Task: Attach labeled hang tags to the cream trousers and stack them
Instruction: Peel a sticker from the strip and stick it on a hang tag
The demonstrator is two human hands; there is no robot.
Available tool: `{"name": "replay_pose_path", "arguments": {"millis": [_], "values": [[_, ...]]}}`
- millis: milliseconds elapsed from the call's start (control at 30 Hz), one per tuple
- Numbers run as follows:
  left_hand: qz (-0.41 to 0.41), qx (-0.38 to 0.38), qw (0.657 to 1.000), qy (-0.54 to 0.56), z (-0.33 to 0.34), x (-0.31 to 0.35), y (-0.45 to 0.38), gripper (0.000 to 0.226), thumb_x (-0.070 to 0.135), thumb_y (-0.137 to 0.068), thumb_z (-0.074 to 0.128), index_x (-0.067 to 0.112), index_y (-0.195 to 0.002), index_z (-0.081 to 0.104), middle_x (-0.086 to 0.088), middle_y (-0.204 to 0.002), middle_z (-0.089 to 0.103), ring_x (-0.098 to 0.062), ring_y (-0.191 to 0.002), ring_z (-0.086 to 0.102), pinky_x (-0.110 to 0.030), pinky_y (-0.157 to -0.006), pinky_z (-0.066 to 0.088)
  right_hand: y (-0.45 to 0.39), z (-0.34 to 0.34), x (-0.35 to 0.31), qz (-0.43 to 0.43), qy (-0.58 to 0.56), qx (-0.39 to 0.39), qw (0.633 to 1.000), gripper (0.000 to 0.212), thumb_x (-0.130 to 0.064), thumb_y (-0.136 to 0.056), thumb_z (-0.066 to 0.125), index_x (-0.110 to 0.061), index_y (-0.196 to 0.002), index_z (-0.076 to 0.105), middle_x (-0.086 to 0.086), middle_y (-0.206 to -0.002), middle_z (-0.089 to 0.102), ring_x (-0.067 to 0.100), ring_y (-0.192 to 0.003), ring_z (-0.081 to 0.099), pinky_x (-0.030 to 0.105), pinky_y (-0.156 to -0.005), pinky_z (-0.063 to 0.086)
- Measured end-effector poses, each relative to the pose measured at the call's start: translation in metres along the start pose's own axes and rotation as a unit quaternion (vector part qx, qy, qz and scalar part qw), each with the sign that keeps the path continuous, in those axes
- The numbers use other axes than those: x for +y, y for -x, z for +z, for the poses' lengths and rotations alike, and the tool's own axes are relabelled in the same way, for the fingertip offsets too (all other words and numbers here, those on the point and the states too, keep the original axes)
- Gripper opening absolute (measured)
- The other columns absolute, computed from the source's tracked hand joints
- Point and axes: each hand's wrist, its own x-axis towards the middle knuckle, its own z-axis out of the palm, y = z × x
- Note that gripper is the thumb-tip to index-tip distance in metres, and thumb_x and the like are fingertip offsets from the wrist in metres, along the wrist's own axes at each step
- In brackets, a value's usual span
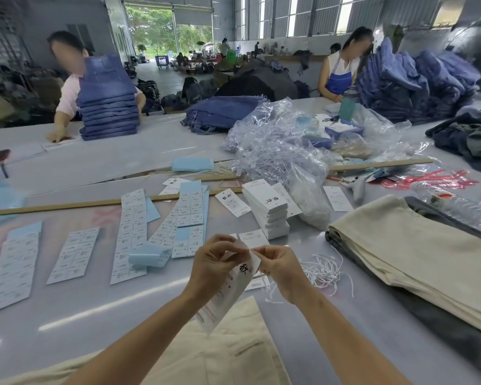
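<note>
**Hang tag held at its top edge, both hands engaged**

Head view. My left hand point(214, 262) pinches the upper edge of a white rectangular card hang tag point(231, 287) printed with black characters; the tag hangs tilted down towards me, its lower end over a pair of cream cotton trousers point(228, 354) spread on the glossy grey worktop point(81, 309) directly below my forearms. My right hand point(282, 270) has its fingers curled at the same top corner of the tag, thumb and forefinger meeting there; a thin white string point(272, 297) trails below this hand. I cannot tell whether the string passes through the tag.

Just to the right of my right hand lies a loose tangle of white string loops point(325, 270). Further right sits a stack of folded cream trousers point(417, 262) resting on a dark grey garment point(442, 329).

Beyond my hands stands a stack of white hang tags point(267, 209). To the left lie several long sheets of white printed size labels on pale blue backing point(132, 234), some overlapping. A long wooden ruler point(67, 205) runs across the worktop behind them. Near the far centre is a heap of clear plastic bags point(278, 140).
</note>
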Motion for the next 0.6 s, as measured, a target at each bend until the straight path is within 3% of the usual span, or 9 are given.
{"name": "replay_pose_path", "arguments": {"millis": [100,167,267,333,400,467,533,600], "values": [[-0.023,0.019,0.999,0.02,0.004,0.005,-0.005,0.017,-0.007,-0.081,0.065,0.009,-0.076,0.068,-0.007,-0.079,0.066,0.002,-0.063,0.058,-0.01,-0.06,0.045,-0.001,-0.009,0.004,0.001,0.044,-0.005,0.999,0.02,0.002,-0.086,0.061,-0.009,-0.073,0.072,-0.003,-0.052,0.062,0.005,-0.044,0.045,0.015,-0.047,0.037],[-0.047,0.055,0.997,0.033,0.0,0.007,-0.013,0.022,-0.006,-0.084,0.063,0.014,-0.074,0.065,0.0,-0.071,0.065,0.002,-0.058,0.058,-0.008,-0.057,0.045,-0.001,-0.023,0.009,0.006,0.124,0.002,0.992,0.015,-0.003,-0.084,0.066,-0.012,-0.076,0.074,-0.008,-0.056,0.065,0.001,-0.05,0.052,0.012,-0.051,0.039],[-0.069,0.123,0.99,0.028,-0.024,0.004,-0.024,0.023,-0.003,-0.085,0.062,0.017,-0.075,0.065,0.002,-0.073,0.066,-0.008,-0.068,0.06,-0.009,-0.062,0.047,-0.002,-0.058,0.017,0.035,0.181,0.038,0.982,0.01,-0.001,-0.082,0.068,-0.005,-0.089,0.074,-0.01,-0.063,0.07,-0.003,-0.06,0.061,0.009,-0.059,0.045],[-0.074,0.152,0.985,0.021,-0.038,0.001,-0.029,0.017,0.0,-0.086,0.062,0.015,-0.08,0.067,-0.001,-0.078,0.066,-0.015,-0.075,0.06,-0.017,-0.069,0.047,-0.002,-0.082,0.018,0.046,0.195,0.086,0.976,0.012,0.005,-0.083,0.065,-0.001,-0.09,0.073,-0.012,-0.06,0.068,-0.006,-0.054,0.057,0.007,-0.056,0.043],[-0.081,0.146,0.986,0.009,-0.044,-0.002,-0.029,0.015,0.003,-0.087,0.063,0.016,-0.081,0.067,-0.001,-0.08,0.067,-0.016,-0.077,0.059,-0.02,-0.068,0.046,-0.005,-0.099,0.017,0.045,0.198,0.127,0.971,0.011,0.004,-0.084,0.064,-0.002,-0.087,0.073,-0.007,-0.056,0.065,-0.004,-0.044,0.05,0.007,-0.047,0.038],[-0.09,0.119,0.989,-0.01,-0.045,-0.007,-0.026,0.016,0.004,-0.087,0.064,0.018,-0.08,0.067,0.001,-0.08,0.067,-0.014,-0.074,0.058,-0.014,-0.061,0.046,-0.008,-0.106,0.015,0.046,0.208,0.136,0.968,0.01,0.002,-0.085,0.064,-0.001,-0.089,0.072,0.002,-0.057,0.061,-0.001,-0.039,0.042,0.009,-0.042,0.034],[-0.1,0.11,0.989,-0.014,-0.045,-0.011,-0.022,0.017,0.005,-0.087,0.065,0.019,-0.077,0.068,0.0,-0.078,0.067,-0.013,-0.069,0.057,-0.008,-0.051,0.044,-0.011,-0.111,0.017,0.052,0.241,0.146,0.958,0.01,0.001,-0.087,0.061,-0.001,-0.089,0.071,0.006,-0.06,0.061,0.003,-0.041,0.041,0.012,-0.042,0.035],[-0.11,0.108,0.988,-0.009,-0.048,-0.012,-0.019,0.018,0.007,-0.086,0.065,0.02,-0.075,0.068,-0.001,-0.075,0.068,-0.013,-0.065,0.058,-0.008,-0.047,0.043,-0.015,-0.115,0.018,0.058,0.291,0.181,0.938,0.014,0.001,-0.09,0.056,-0.001,-0.092,0.07,0.01,-0.069,0.065,0.013,-0.051,0.05,0.018,-0.051,0.044]]}}
